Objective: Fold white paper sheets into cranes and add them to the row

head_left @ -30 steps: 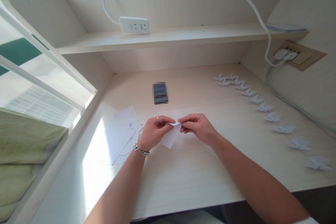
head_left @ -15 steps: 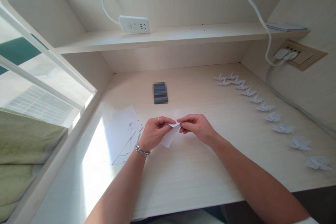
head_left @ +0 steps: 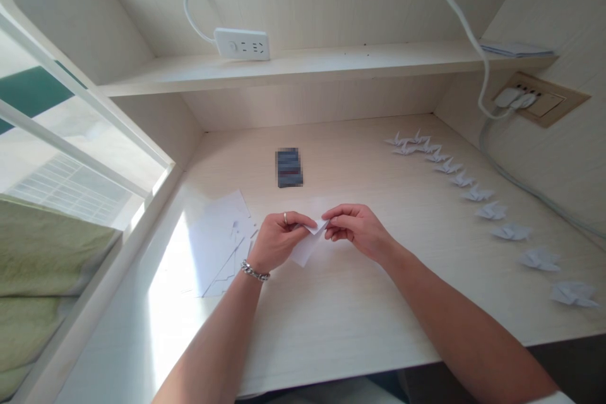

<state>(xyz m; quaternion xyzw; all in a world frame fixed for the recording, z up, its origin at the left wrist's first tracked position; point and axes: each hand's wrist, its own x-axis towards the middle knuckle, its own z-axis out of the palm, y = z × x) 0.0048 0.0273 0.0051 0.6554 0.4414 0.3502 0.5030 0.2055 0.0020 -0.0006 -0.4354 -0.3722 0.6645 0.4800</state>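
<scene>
Between my hands is a small white piece of folded paper (head_left: 305,251), held just above the desk. My left hand (head_left: 279,240), with a ring and a chain bracelet, pinches its upper left side between thumb and forefinger. My right hand (head_left: 357,227) pinches the upper right corner with thumb and fingertips. A small flap stands up between the two grips, and the lower part hangs down to a point. Along the right of the desk runs a curved row of several white paper cranes (head_left: 478,193).
Sheets of white paper (head_left: 218,227) with thin strips lie left of my hands, partly in sunlight. A dark blurred packet (head_left: 289,168) lies behind my hands. A power strip (head_left: 242,44) rests on the shelf (head_left: 312,66); a white cable (head_left: 466,25) hangs at the right.
The paper's upper flap has opened wider, showing more of its face. My right hand's fingertips have shifted slightly to the right; my left hand has barely moved.
</scene>
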